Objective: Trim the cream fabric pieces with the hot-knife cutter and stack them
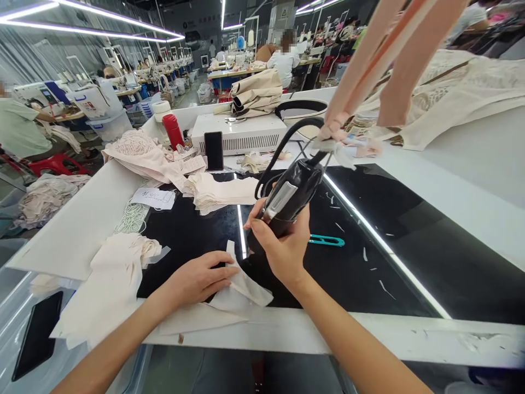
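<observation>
My right hand (283,246) is wrapped round a black corded handheld tool (293,194) with a metal plate, held over the glossy black surface. The tool's working end is hidden behind the fingers. My left hand (205,276) lies palm down, fingers somewhat spread, on a small pale fabric piece (241,287) near the front edge. Just right of my right hand are teal thread snips (330,241). A stack of cream fabric pieces (223,191) lies behind the hands, and another cream pile (112,276) sits at the left.
Behind stand a white box (240,134), an upright phone (214,150) and a red bottle (173,131). Pink straps (369,60) hang at upper right. Another phone (39,334) lies lower left. People sit farther back.
</observation>
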`<state>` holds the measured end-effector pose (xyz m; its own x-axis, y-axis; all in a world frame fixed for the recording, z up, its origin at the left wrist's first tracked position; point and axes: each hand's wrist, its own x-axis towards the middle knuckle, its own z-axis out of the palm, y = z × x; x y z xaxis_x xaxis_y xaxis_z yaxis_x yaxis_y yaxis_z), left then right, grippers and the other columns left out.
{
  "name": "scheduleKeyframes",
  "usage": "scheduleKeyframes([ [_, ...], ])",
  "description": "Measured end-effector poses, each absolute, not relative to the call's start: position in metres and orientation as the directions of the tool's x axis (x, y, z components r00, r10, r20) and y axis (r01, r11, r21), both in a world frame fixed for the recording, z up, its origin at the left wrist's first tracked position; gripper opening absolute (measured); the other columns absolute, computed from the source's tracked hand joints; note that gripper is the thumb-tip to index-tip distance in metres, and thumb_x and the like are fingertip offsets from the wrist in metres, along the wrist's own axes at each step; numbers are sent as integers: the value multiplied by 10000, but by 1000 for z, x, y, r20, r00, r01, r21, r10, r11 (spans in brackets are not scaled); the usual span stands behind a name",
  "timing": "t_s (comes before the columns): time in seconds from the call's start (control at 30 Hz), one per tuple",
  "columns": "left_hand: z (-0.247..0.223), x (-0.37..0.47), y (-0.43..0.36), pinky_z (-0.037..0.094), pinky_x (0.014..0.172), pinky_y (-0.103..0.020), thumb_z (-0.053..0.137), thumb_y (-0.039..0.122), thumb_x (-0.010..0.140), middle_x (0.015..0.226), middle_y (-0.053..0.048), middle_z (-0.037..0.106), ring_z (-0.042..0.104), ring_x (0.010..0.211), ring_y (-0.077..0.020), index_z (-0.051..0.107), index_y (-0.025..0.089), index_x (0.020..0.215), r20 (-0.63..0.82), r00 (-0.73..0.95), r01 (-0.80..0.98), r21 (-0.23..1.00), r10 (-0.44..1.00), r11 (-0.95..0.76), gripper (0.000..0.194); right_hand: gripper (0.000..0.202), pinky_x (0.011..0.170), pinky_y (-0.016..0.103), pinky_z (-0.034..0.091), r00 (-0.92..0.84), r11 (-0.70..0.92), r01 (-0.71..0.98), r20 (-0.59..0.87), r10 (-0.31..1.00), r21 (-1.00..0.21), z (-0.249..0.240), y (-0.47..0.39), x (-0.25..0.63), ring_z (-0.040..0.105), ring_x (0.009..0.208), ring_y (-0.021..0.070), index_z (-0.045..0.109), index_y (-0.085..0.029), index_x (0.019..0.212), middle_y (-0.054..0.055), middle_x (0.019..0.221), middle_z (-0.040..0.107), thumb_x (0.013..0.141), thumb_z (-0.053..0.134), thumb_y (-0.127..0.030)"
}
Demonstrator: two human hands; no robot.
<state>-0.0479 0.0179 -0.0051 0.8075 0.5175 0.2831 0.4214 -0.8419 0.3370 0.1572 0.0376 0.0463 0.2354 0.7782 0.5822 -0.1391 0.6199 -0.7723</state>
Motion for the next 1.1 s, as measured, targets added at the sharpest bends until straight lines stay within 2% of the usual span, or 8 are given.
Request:
scheduleKeyframes([
  [0.2,4,-22,9,562,1049,-346,414,247,1099,1224,-107,668,651,1174,-197,658,149,1205,371,749,467,291,549,-835,283,518,768,372,563,141,562,40,561,816,-826,53,39,194,633,846,187,479,-282,1215,27,1065,641,833,791,-441],
  [0.33,4,-2,4,587,1007,-367,492,246,1074,1156,-101,679,660,1147,-222,670,141,1107,336,799,458,199,499,-866,210,514,843,412,573,1,499,341,532,847,-797,49,35,229,656,936,240,545,-268,1236,42,1072,669,839,774,-502],
  [0.4,1,3,4,588,999,-364,530,233,1057,1140,-89,682,656,1147,-224,669,153,1043,309,807,467,187,503,-864,161,464,914,458,570,-111,458,543,480,870,-704,41,30,254,662,1010,277,589,-269,1241,60,1114,680,878,725,-524],
  [0.53,-3,4,5,569,1004,-338,524,162,1044,1128,-67,677,654,1114,-197,629,168,967,277,801,492,202,531,-847,130,646,1012,554,534,-303,470,795,420,855,-382,15,21,311,579,1266,386,524,-211,1433,162,1356,635,957,528,-647],
  [0.63,-3,5,5,575,954,-351,525,87,1014,1024,-43,663,656,980,-185,594,165,978,228,805,524,161,548,-836,110,719,988,561,545,-393,494,846,393,832,-200,-6,18,345,629,1201,394,571,-125,1398,206,1308,669,998,348,-679],
  [0.73,0,8,6,585,855,-360,626,121,975,959,-24,645,641,902,-203,577,168,1004,172,816,549,69,552,-833,74,692,870,529,580,-430,493,863,356,830,-108,-18,16,361,692,1044,368,659,-129,1285,197,1201,710,1031,255,-631],
  [0.87,1,9,9,561,855,-343,673,204,974,1034,-39,642,641,952,-209,568,178,989,146,825,550,10,546,-835,109,539,745,491,568,-392,459,865,300,870,-202,-21,14,360,683,821,315,697,-168,1151,152,1012,715,1065,270,-486],
  [1.1,-6,9,9,512,767,-343,494,210,1060,903,-32,603,622,855,-210,552,177,883,111,823,562,-13,558,-827,190,122,758,421,547,-327,398,867,259,909,-300,-13,5,354,675,819,285,593,-220,932,94,903,668,936,495,-291],
])
